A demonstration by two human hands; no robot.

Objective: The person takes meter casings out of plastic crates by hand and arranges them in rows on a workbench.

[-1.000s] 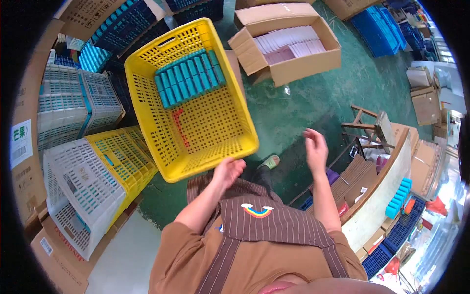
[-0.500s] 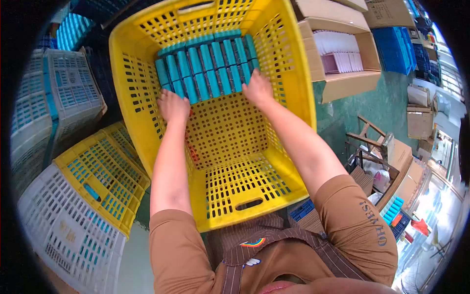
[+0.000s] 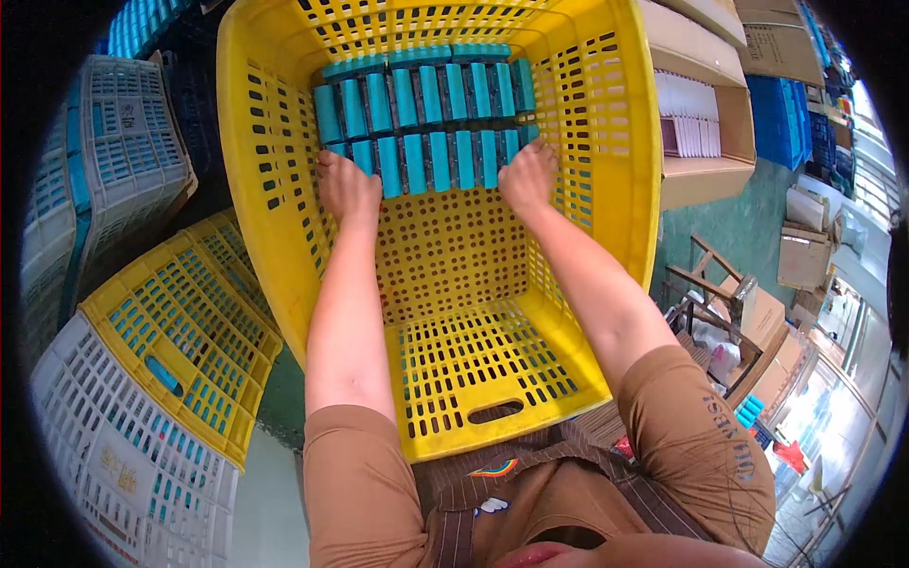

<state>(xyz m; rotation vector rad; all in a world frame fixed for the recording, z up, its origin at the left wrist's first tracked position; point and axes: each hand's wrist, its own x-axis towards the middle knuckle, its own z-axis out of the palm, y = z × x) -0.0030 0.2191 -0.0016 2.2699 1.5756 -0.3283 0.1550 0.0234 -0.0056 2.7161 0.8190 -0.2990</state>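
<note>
A big yellow basket [image 3: 445, 256] is in front of the person, with its near rim close to the striped apron [image 3: 568, 452]. Inside, at the far part of its floor, there are teal blocks [image 3: 431, 99], standing side by side in rows, and some lie along the far wall. The front row [image 3: 439, 163] is a little apart from the row behind it. The left hand [image 3: 350, 187] is closed around the left end of this front row, and the right hand [image 3: 527, 180] is closed around the right end, so the row is between them; some fingertips are hidden by the blocks. The near half of the basket shows its floor with round holes. To the right, an open cardboard box [image 3: 708, 182] contains thin white pieces [image 3: 689, 99] in a line. To the left, a second yellow basket [image 3: 151, 308] is next to a white basket [image 3: 118, 464], and teal colour is visible through the holes of both.
</note>
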